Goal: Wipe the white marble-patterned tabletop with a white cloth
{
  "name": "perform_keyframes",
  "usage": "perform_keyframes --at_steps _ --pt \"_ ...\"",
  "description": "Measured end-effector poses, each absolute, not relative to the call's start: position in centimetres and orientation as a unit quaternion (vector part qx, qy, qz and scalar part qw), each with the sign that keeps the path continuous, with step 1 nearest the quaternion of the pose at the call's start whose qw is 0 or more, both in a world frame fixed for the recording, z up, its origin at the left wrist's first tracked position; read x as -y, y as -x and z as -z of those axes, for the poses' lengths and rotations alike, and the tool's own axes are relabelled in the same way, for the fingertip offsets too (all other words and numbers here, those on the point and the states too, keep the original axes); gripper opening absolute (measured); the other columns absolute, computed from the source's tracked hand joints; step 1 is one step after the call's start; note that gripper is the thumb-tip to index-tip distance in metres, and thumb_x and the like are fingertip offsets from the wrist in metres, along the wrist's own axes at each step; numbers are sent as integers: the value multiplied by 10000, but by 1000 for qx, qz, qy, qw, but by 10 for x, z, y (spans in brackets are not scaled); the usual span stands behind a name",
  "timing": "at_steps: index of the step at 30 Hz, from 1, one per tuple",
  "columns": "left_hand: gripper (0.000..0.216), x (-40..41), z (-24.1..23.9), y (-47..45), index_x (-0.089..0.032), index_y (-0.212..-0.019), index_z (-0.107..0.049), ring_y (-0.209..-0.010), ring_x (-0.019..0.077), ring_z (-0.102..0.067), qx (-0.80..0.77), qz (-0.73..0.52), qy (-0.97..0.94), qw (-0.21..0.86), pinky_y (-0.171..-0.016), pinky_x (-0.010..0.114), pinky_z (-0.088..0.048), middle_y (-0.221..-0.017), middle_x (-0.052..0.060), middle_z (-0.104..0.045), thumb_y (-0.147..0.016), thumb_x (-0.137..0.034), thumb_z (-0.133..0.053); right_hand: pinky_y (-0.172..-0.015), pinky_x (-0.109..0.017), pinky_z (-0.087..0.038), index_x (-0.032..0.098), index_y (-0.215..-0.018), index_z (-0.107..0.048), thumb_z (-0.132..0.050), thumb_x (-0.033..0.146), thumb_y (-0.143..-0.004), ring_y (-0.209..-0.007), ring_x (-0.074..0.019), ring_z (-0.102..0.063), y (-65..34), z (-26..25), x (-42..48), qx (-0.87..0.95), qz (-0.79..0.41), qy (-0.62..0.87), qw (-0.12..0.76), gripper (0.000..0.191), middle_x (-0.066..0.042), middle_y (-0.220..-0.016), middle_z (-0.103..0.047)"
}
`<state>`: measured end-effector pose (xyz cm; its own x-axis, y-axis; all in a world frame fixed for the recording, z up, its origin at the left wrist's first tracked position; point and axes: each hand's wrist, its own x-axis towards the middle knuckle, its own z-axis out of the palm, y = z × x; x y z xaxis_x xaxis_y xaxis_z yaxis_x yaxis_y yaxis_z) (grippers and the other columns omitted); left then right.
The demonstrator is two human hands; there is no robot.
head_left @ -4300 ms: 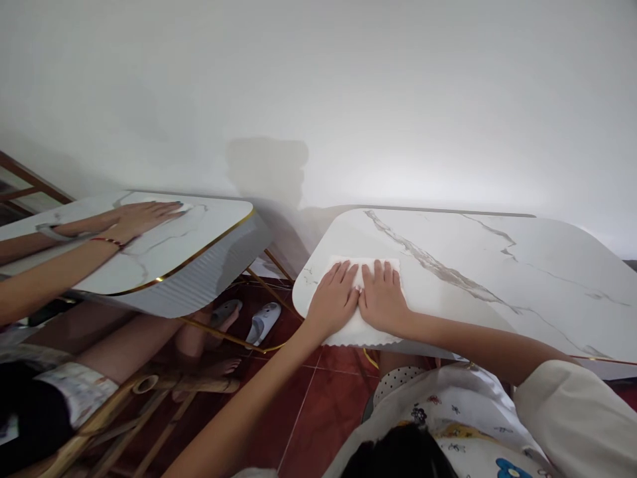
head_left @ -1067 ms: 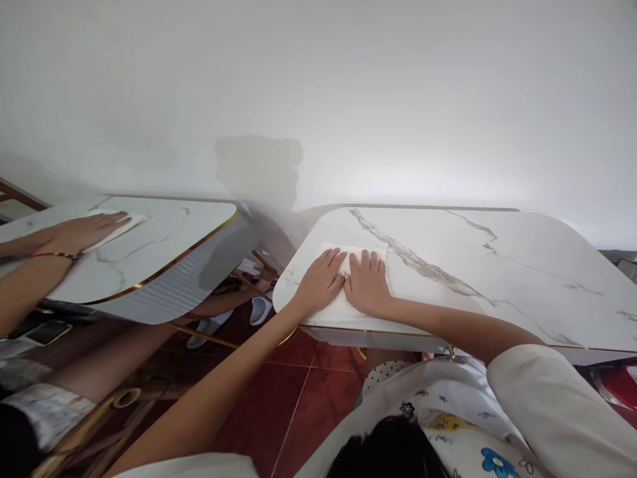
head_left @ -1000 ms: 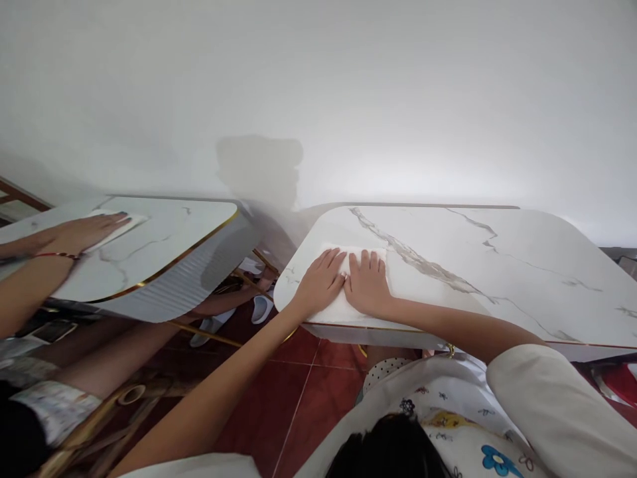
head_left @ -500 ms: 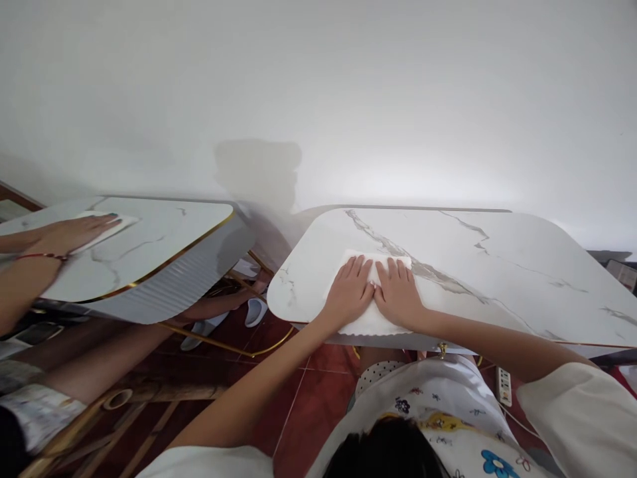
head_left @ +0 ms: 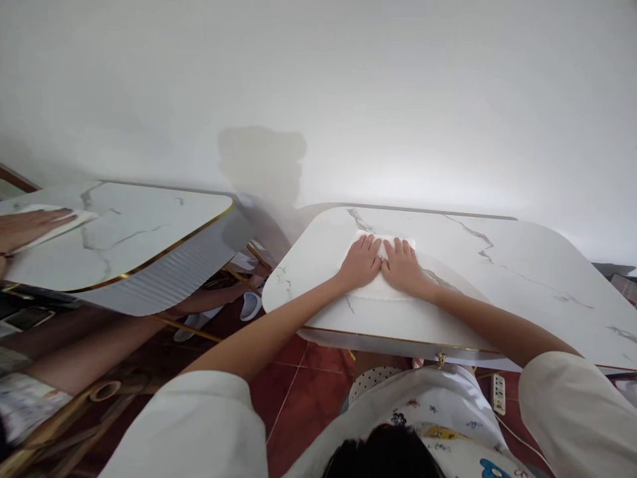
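A thin white cloth or tissue (head_left: 378, 290) lies flat on a white marble-patterned tabletop (head_left: 527, 285). Pressed down on its left half is my left hand (head_left: 361, 260), palm flat and fingers stretched toward the wall. My right hand (head_left: 402, 265) rests the same way on its right half, and the two thumbs meet in the middle. Neither hand is curled around the cloth. Parts of the cloth are hidden under both palms.
At the left, another person's hand (head_left: 34, 226) lies on a second white cloth (head_left: 82, 218) on a similar gold-edged table (head_left: 144, 232). A white wall (head_left: 348, 99) stands behind both tables. A power strip (head_left: 498, 394) and a slipper (head_left: 250, 307) lie on the red tiled floor.
Both my hands and the cloth under them have slid away from me across the tabletop, toward the wall. The other person's hand and cloth have shifted left.
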<state>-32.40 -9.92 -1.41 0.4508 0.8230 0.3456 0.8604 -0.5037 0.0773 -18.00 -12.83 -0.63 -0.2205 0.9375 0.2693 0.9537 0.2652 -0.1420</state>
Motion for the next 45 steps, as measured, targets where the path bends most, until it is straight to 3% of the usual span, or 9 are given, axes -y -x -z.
perform_keyframes --at_steps 16,24,45 --pt "419 -49 16 302 -91 -1266 -499 -1238 292 -435 481 216 846 77 -1050 441 -345 -1296 170 -518 -887 -190 -349 -1065 -430 -258 158 -1431 -349 -315 300 -934 -1345 -298 -313 159 4 -22 784 16 601 156 518 -155 -1471 -372" --pt "456 -52 21 299 -58 -1313 -468 -1322 303 -373 497 218 837 72 -1099 458 -293 -1391 193 -457 -908 -220 -337 -1069 -444 -264 153 -1439 -348 -316 292 -942 -1355 -307 -311 156 7 -26 783 17 600 163 517 -154 -1482 -367" --pt "438 -26 15 211 -57 -1291 -478 -1321 323 -373 489 225 842 42 -1077 458 -296 -1389 204 -464 -899 -212 -360 -1089 -424 -270 155 -1460 -330 -328 306 -952 -1383 -292 -305 73 7 0 763 30 630 141 530 -148 -1508 -350"
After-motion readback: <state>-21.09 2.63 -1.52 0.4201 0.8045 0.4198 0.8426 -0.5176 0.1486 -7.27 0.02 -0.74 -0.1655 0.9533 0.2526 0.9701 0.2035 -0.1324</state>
